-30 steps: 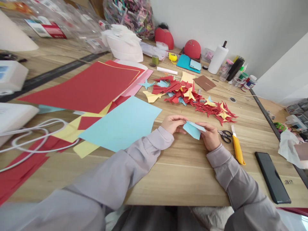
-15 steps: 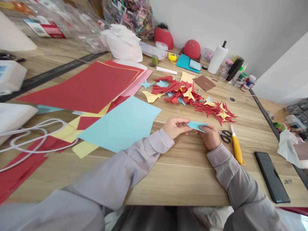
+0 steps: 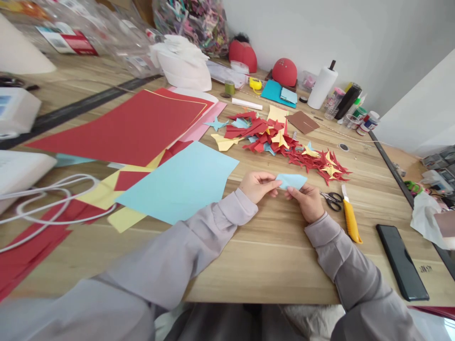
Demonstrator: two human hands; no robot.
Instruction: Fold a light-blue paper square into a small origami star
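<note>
A small folded piece of light blue paper (image 3: 292, 181) is held above the table between both hands. My left hand (image 3: 260, 186) pinches its left end with thumb and fingers. At its lower right edge, my right hand (image 3: 307, 199) grips it, thumb on the near face. Beyond the hands lies a pile of folded red paper stars (image 3: 302, 158), mixed with yellow and blue ones. A large light blue sheet (image 3: 181, 182) rests left of my left hand. Black-handled scissors (image 3: 333, 201) and a yellow-handled utility knife (image 3: 350, 218) lie right of my right hand.
Large red sheets (image 3: 135, 128) cover the left side, near a white cable (image 3: 67, 201). A black phone (image 3: 401, 260) lies at the right front. Along the wall stand a white roll (image 3: 322, 88), bottles, red domed objects (image 3: 284, 72) and a brown paper square (image 3: 302, 122).
The folded blue paper has been turned so its broad face shows. My right thumb has come round onto its near side; my left hand has barely moved.
</note>
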